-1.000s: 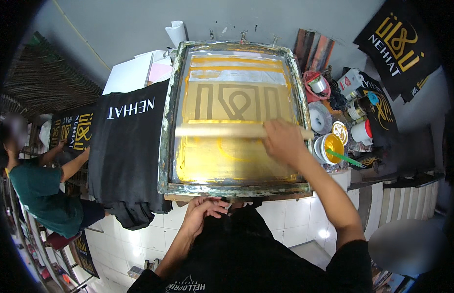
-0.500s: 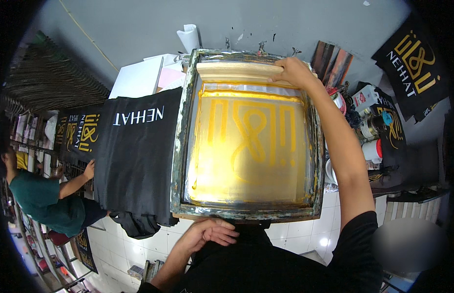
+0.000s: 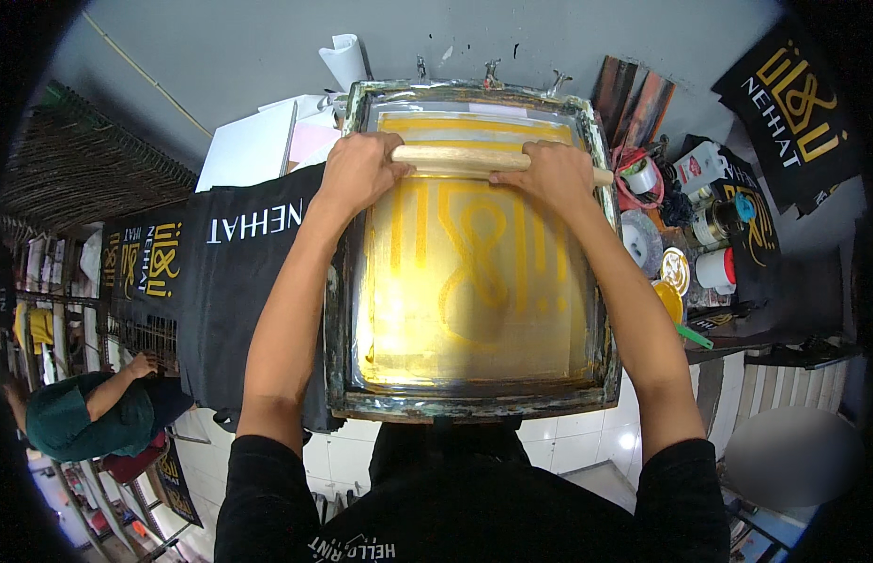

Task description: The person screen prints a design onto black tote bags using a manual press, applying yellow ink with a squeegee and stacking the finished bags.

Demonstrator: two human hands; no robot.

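Observation:
My left hand (image 3: 363, 171) and my right hand (image 3: 556, 176) grip a wooden squeegee (image 3: 462, 159) near its two ends, fingers wrapped round the handle. It lies crosswise over the far part of a screen-printing frame (image 3: 474, 405), whose dark rim is smeared with paint. Below the squeegee spreads the frame's mesh (image 3: 474, 324), coated in gold-yellow ink, with looping stencil shapes showing through. A yellow ink band lies on the mesh beyond the squeegee. The squeegee's blade is hidden from sight.
Printed black cloth (image 3: 249, 300) lies left of the frame. Paint containers (image 3: 716, 267) and an ink tub (image 3: 669, 298) with a green-handled tool stand to the right. Clamps (image 3: 493, 73) rise behind the frame. A person in a green shirt (image 3: 75, 418) is at far left.
My left hand has come up from below the frame onto the squeegee. The squeegee has moved slightly nearer from the far rim, with my right hand still on it.

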